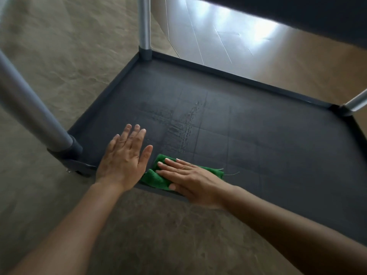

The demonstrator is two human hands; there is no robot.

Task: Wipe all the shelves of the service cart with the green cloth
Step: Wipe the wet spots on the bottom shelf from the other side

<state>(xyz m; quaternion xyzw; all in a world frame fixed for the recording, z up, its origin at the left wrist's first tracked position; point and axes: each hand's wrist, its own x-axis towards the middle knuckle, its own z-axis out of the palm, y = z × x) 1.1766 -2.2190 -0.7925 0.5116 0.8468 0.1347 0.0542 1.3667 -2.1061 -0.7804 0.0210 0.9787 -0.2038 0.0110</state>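
Dark grey plastic bottom shelf (258,139) open across middle and right, boxed by its low raised rim (238,76), silver metal corner posts (144,22), and dark upper shelf (297,14) overhead.

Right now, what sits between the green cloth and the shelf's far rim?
Nothing solid, per the head view: from green cloth to far rim there is only bare shelf marked with wet streaks.

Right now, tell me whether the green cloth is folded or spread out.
Folded: the green cloth shows thick doubled layers at its left end, pressed under the flat right hand.
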